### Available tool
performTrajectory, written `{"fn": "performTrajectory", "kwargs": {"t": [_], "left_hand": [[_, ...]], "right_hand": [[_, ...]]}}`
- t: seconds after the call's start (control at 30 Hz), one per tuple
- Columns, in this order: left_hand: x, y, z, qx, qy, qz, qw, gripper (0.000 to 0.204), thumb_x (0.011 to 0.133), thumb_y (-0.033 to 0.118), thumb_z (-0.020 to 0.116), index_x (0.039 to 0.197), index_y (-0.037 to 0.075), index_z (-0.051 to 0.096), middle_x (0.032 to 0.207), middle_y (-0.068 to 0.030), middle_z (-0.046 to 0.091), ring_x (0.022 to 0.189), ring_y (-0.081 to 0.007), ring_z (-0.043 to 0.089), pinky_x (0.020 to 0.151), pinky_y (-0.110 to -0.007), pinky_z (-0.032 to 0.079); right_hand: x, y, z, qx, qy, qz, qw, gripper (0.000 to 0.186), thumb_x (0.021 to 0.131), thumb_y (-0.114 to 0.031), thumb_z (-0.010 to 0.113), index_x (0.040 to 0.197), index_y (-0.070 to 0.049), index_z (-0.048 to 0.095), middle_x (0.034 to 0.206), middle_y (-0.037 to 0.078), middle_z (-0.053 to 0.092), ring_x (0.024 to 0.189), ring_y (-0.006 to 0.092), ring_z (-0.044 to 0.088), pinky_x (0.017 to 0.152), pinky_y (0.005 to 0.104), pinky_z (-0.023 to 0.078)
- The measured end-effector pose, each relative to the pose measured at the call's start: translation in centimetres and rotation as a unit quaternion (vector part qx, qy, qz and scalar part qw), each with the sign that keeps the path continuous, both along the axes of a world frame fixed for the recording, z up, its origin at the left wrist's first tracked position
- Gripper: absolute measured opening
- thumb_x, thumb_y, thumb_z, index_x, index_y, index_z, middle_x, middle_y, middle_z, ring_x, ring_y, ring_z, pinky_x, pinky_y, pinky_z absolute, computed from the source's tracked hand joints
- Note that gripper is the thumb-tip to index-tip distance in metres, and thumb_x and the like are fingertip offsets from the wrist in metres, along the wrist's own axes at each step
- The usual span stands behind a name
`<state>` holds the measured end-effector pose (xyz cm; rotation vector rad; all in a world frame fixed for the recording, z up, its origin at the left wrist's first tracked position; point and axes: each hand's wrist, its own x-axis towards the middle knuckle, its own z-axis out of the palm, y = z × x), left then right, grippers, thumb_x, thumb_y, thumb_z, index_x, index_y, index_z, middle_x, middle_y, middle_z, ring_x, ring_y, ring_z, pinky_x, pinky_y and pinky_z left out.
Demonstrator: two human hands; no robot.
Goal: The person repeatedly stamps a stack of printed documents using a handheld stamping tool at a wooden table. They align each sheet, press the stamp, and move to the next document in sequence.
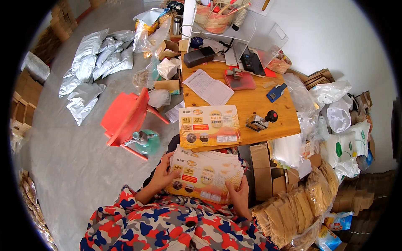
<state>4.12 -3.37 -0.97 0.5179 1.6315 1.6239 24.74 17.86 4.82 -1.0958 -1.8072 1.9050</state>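
Both my hands hold a thick, slightly fanned stack of yellow-and-white printed sheets in front of my body. My left hand grips the left edge, and my right hand has its thumb over the lower right corner. Fingers behind the stack are hidden. Just beyond, a second pile of the same printed sheets lies flat on the near edge of the wooden table. To the right of that pile stands a metal-framed hand stamp with a black knob.
On the table are a printed paper, a red ink pad, a blue device and a black case. A red plastic chair stands left. Silver bags lie on the floor; cartons and packed brown bags sit right.
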Motion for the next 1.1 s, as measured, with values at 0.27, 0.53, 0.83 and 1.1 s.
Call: {"fn": "performTrajectory", "kwargs": {"t": [0.27, 0.53, 0.83, 1.1], "left_hand": [[0.0, -0.7, 1.0, 0.099, -0.156, 0.047, 0.982, 0.05, 0.092, 0.003, 0.061, 0.136, 0.002, 0.037, 0.128, -0.0115, 0.056, 0.12, -0.018, 0.053, 0.105, -0.034, 0.04], [-0.1, -1.1, 1.2, 0.058, -0.225, 0.049, 0.971, 0.056, 0.089, 0.006, 0.067, 0.137, 0.003, 0.038, 0.126, -0.0101, 0.059, 0.117, -0.0188, 0.057, 0.1, -0.033, 0.045], [-1.0, -3.8, 4.8, 0.031, -0.193, -0.063, 0.979, 0.027, 0.089, 0.005, 0.068, 0.115, -0.002, 0.065, 0.11, -0.0094, 0.07, 0.096, -0.0124, 0.065, 0.085, -0.027, 0.052], [-2.4, -2.2, 12.4, 0.156, 0.079, -0.142, 0.974, 0.052, 0.082, -0.007, 0.068, 0.132, 0.001, 0.055, 0.114, -0.013, 0.07, 0.11, -0.0216, 0.064, 0.096, -0.034, 0.049]], "right_hand": [[0.8, -1.5, 1.9, -0.071, 0.049, 0.004, 0.996, 0.046, 0.085, 0.001, 0.07, 0.125, 0.0, 0.048, 0.116, 0.01, 0.063, 0.105, 0.0154, 0.062, 0.09, 0.0293, 0.05], [3.4, 0.2, 1.4, -0.099, 0.007, 0.085, 0.991, 0.047, 0.084, 0.002, 0.072, 0.126, 0.003, 0.051, 0.117, 0.01, 0.065, 0.104, 0.017, 0.064, 0.09, 0.0291, 0.051], [3.6, 0.3, 4.6, -0.053, -0.069, 0.103, 0.991, 0.022, 0.086, -0.001, 0.071, 0.107, 0.004, 0.066, 0.096, 0.01, 0.073, 0.085, 0.0125, 0.066, 0.079, 0.0288, 0.053], [0.6, 2.2, 7.4, 0.219, 0.191, 0.192, 0.937, 0.032, 0.083, 0.003, 0.068, 0.114, 0.001, 0.062, 0.112, 0.016, 0.068, 0.111, 0.0316, 0.062, 0.097, 0.0377, 0.048]]}}
